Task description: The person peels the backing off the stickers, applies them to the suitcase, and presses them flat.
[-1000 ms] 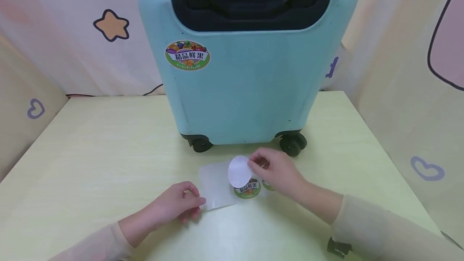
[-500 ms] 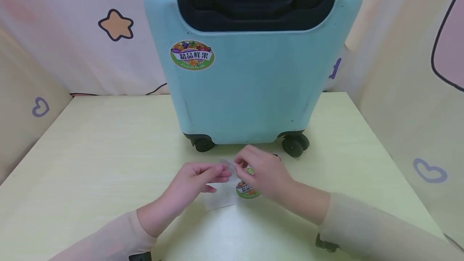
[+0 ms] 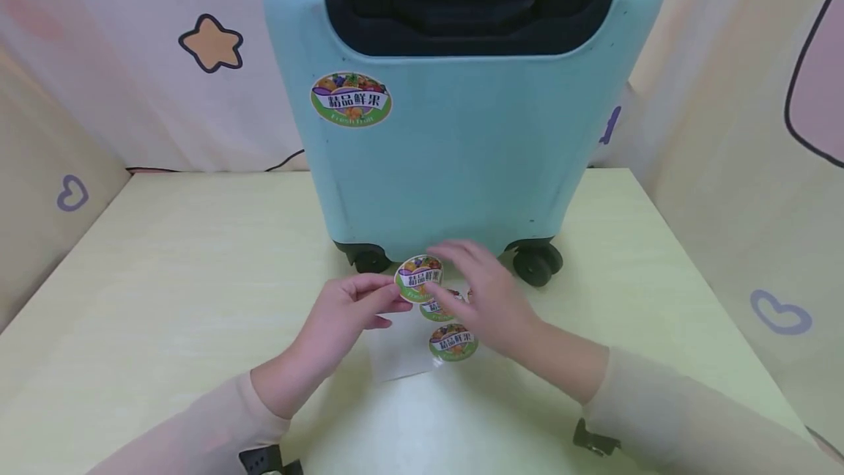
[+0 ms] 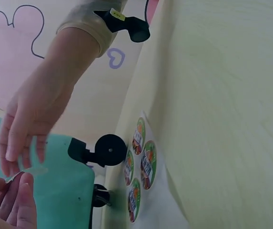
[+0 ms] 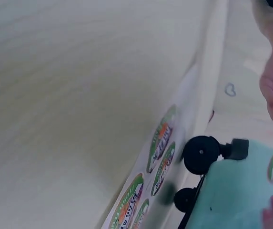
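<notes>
An oval fruit sticker is held up in front of the suitcase's lower edge, its printed face towards the head view. My left hand pinches its left edge between thumb and fingers. Beside the sticker's right edge, my right hand has its fingers extended and spread; its thumb overlaps the sticker in the head view. The left wrist view shows the sticker nearly edge-on, with the right hand's fingers loosely straight above it. Below both hands lies a white backing sheet bearing several more stickers.
A light blue suitcase stands on black wheels just behind the hands. One fruit sticker is on its upper left face. The pale table is bordered by patterned cloth at the back and sides.
The sticker, earlier in my right hand with its white back showing, has passed to my left hand, printed face visible. My left hand rose from the sheet's edge; my right fingers spread.
</notes>
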`<state>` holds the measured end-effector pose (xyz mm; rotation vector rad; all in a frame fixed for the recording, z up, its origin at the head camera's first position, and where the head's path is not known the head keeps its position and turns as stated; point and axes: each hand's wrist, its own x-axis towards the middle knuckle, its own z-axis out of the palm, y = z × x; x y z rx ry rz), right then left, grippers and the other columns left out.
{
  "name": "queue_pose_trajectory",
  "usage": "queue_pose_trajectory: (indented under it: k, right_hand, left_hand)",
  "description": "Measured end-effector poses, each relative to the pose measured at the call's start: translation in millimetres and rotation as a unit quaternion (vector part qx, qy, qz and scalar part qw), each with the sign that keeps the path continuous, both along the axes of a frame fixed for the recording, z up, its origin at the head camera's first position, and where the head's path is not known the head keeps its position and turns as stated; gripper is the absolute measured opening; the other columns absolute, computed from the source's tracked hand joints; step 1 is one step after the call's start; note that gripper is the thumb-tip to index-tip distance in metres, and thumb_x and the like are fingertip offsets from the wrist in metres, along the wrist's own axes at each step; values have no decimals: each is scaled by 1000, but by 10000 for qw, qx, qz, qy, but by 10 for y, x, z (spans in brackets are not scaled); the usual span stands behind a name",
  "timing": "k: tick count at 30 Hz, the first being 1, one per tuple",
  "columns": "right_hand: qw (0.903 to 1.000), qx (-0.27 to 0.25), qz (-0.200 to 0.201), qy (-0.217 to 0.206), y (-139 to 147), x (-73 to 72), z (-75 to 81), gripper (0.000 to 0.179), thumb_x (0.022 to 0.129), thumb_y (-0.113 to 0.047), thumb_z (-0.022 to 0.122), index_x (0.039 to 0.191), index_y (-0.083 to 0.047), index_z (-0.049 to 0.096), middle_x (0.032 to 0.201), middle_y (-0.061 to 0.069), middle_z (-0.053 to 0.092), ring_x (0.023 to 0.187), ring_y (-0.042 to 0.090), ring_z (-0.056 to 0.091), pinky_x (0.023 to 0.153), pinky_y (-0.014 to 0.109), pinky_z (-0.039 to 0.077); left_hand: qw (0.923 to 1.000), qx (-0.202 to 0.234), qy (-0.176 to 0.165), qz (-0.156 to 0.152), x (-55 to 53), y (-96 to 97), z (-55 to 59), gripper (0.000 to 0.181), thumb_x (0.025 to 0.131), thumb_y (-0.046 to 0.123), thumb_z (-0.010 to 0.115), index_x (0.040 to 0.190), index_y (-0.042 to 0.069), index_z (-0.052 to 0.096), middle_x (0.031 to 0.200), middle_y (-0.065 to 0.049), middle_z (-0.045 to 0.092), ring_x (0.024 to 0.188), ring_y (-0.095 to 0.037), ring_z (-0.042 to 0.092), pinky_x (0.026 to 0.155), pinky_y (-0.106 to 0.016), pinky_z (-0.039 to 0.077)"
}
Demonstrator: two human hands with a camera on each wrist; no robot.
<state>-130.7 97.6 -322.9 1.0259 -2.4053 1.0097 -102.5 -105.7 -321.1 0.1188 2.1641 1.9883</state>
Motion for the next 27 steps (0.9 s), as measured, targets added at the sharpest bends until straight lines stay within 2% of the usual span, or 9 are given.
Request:
queue_pose_trajectory:
  k: [2,4,6,8,9,12,18,23,27]
  right_hand:
    - [9927,-309,-226,-1141,40,-25,38,44,87,-19,66,126,-3,54,122,7,57,109,21,54,85,36,49]
    - [9729,-666,-334,-2188,66,-45,68,42,89,-19,64,127,-3,54,119,7,59,105,22,57,84,37,49]
    - [9529,-924,-369,-2864,79,-61,88,34,90,-18,62,121,-3,58,111,7,63,99,23,59,85,37,49]
    - [9392,-1114,-429,-3219,87,-70,104,26,90,-18,62,112,-4,62,101,6,65,92,24,61,79,33,51]
    - [9361,-1180,-472,-3281,91,-72,113,22,90,-17,63,107,-4,64,97,5,65,89,24,61,77,31,51]
    - [9379,-1258,-569,-3181,107,-77,140,15,88,-16,65,99,-5,65,91,4,65,83,24,60,70,28,51]
    - [9504,-1383,-481,-2743,128,-66,195,12,87,-15,67,95,-6,67,87,3,65,74,20,59,62,25,50]
    - [9609,-1557,-309,-2270,155,-70,256,11,86,-11,67,94,-4,68,87,4,67,75,19,61,66,23,51]
    - [9617,-1788,-266,-2058,203,-112,348,11,85,-6,67,94,0,67,89,7,67,76,15,61,70,23,51]
  left_hand:
    - [10000,-30,43,32,-4,-15,30,25,92,16,59,108,-2,65,101,-12,68,90,-20,67,78,-37,53]
    - [10000,-39,46,44,-4,-26,55,25,91,15,59,107,-3,65,101,-12,68,90,-20,67,78,-35,53]
    - [10000,-37,55,25,-9,-32,69,25,92,15,58,108,-4,64,102,-12,68,91,-20,67,79,-35,53]
    - [10000,-32,67,12,-14,-36,79,26,92,15,58,109,-4,64,103,-13,67,91,-20,67,80,-36,52]
    - [10000,-30,74,23,-15,-38,84,26,92,15,58,109,-4,64,103,-13,67,91,-20,67,80,-35,52]
    - [9998,-89,157,31,-24,-49,91,28,92,17,58,111,-4,63,103,-14,68,92,-20,66,81,-35,52]
    - [9991,-277,316,40,-72,-82,131,31,93,20,58,114,-2,63,103,-13,68,94,-20,66,81,-35,52]
    - [9968,-483,632,-24,-117,-107,189,32,93,18,57,117,-3,62,104,-15,68,95,-20,65,80,-35,52]
    - [9937,-581,954,44,-162,-161,297,34,94,16,56,121,-3,59,106,-16,67,95,-19,65,80,-37,52]
